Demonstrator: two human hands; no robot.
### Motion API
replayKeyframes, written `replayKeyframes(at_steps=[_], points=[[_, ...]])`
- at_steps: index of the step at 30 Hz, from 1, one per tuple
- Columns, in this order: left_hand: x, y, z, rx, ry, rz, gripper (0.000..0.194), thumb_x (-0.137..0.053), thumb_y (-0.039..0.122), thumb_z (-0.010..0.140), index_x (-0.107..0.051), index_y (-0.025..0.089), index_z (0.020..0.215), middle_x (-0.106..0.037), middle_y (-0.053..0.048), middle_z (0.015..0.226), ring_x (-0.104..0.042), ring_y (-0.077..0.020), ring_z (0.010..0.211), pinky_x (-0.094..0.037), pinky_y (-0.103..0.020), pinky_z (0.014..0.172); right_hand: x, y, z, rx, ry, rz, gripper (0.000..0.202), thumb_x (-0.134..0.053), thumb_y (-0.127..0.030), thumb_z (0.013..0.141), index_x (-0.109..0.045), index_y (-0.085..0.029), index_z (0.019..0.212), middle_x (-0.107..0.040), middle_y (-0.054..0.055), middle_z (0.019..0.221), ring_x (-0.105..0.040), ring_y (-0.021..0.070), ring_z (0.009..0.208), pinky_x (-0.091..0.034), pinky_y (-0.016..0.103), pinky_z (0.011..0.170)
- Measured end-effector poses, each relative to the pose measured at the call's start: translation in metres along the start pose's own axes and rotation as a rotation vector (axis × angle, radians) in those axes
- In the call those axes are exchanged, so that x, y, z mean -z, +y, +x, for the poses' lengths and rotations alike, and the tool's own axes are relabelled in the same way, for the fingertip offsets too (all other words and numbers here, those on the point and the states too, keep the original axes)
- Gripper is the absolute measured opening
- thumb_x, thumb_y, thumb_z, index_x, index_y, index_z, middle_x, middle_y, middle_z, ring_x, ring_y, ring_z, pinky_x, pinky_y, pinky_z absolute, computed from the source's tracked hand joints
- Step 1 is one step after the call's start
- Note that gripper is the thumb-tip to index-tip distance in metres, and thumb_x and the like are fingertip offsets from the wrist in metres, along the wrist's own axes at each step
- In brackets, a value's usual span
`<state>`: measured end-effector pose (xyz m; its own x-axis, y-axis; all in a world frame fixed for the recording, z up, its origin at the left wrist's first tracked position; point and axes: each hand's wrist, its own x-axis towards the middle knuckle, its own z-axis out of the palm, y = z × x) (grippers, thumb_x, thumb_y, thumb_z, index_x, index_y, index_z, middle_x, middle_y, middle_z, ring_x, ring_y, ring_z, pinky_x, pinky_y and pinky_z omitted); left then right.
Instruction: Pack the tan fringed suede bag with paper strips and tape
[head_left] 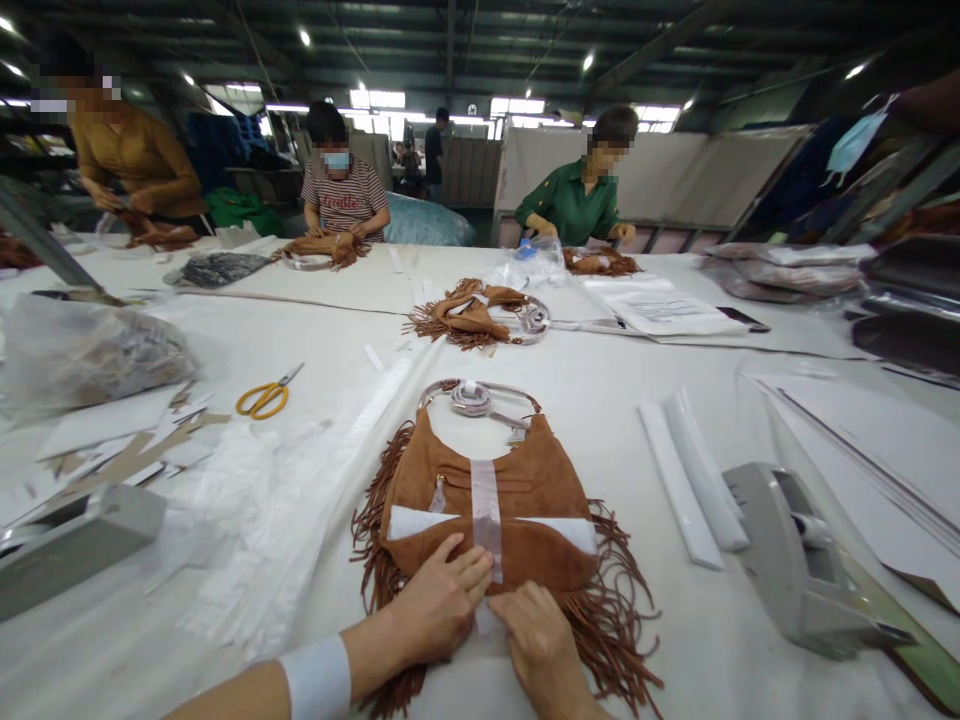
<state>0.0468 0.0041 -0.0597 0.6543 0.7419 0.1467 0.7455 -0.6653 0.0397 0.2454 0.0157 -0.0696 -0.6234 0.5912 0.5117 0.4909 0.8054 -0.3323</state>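
A white table (592, 385) spreads under everything; on it, before the person, lies the brown fringed bag (523, 488), its handle on the far side and its fringe (619, 600) fanning out to both sides; beyond it lies another brown fringed bag (476, 318); to its right, past two white padded strips (705, 475), stands a grey tape dispenser (795, 570), and well apart on its left a second grey dispenser (75, 545); nearer its far left are yellow-handled scissors (264, 400).

The step in hand looks to be smoothing a translucent strip (486, 505) that runs down the bag's front, over the pocket opening with white filler (421, 522) showing at either side; as I judge it, the next move calls for even pressure to the strip's near end, without creasing the bag.

The left hand (444, 603) lies over the bag's lower front, fingers extended and clasping nothing, their tips on or right beside the strip; the right hand (538, 632) is at the bag's near edge, fingers curled by the strip's end; whether it pinches that end I cannot tell; the bag itself lies flat just ahead of both palms, resting on the table rather than held up.
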Motion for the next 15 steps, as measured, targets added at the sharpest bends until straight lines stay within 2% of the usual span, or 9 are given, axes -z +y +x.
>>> replayKeyframes(at_steps=[2, 5, 7, 9, 11, 15], points=[[0.005, 0.002, 0.001, 0.025, -0.013, -0.076, 0.051, -0.047, 0.034, 0.089, -0.044, 0.012, 0.135, -0.05, -0.013, 0.138, -0.04, -0.0248, 0.13, -0.015, -0.048, 0.114, 0.005, 0.005, 0.009, 0.016, -0.004, -0.001, 0.03, -0.035, -0.007, 0.09, -0.063, -0.018, 0.09, -0.066, 0.005, 0.076, -0.054, 0.0198, 0.069, -0.042, 0.033, 0.062], [0.003, 0.008, 0.005, 0.116, 0.054, -0.166, 0.036, -0.049, 0.031, 0.09, -0.052, 0.019, 0.123, -0.06, -0.006, 0.126, -0.049, -0.021, 0.118, -0.017, -0.047, 0.114, 0.011, 0.013, 0.021, 0.014, -0.012, 0.041, 0.029, -0.036, -0.01, 0.093, -0.064, -0.019, 0.091, -0.066, 0.005, 0.075, -0.056, 0.0185, 0.069, -0.043, 0.032, 0.064], [-0.002, 0.013, 0.011, 0.233, 0.119, -0.205, 0.029, -0.049, 0.026, 0.09, -0.053, 0.021, 0.118, -0.067, -0.003, 0.109, -0.054, -0.0191, 0.107, -0.022, -0.045, 0.112, 0.014, 0.019, 0.026, -0.025, -0.04, 0.073, 0.027, -0.039, -0.011, 0.093, -0.064, -0.018, 0.093, -0.067, 0.004, 0.077, -0.058, 0.0177, 0.07, -0.045, 0.03, 0.066], [-0.007, 0.018, 0.016, 0.364, 0.16, -0.21, 0.032, -0.05, 0.02, 0.088, -0.051, 0.019, 0.12, -0.068, -0.003, 0.096, -0.057, -0.0198, 0.096, -0.031, -0.044, 0.106, 0.015, 0.026, 0.031, -0.074, -0.066, 0.091, 0.024, -0.041, -0.011, 0.093, -0.064, -0.018, 0.093, -0.068, 0.004, 0.078, -0.06, 0.0175, 0.07, -0.047, 0.029, 0.066], [-0.009, 0.021, 0.022, 0.462, 0.167, -0.189, 0.037, -0.051, 0.016, 0.085, -0.049, 0.015, 0.122, -0.068, -0.006, 0.092, -0.057, -0.0212, 0.088, -0.039, -0.043, 0.096, 0.014, 0.033, 0.037, -0.114, -0.08, 0.113, 0.023, -0.043, -0.011, 0.092, -0.065, -0.017, 0.091, -0.069, 0.004, 0.079, -0.061, 0.0177, 0.071, -0.048, 0.029, 0.066], [-0.009, 0.021, 0.029, 0.555, 0.149, -0.171, 0.043, -0.053, 0.018, 0.085, -0.046, 0.014, 0.127, -0.067, -0.008, 0.093, -0.058, -0.0221, 0.084, -0.043, -0.04, 0.085, 0.01, 0.041, 0.051, -0.154, -0.14, 0.165, 0.022, -0.045, -0.011, 0.091, -0.067, -0.018, 0.09, -0.068, 0.004, 0.078, -0.062, 0.018, 0.073, -0.049, 0.029, 0.068]])
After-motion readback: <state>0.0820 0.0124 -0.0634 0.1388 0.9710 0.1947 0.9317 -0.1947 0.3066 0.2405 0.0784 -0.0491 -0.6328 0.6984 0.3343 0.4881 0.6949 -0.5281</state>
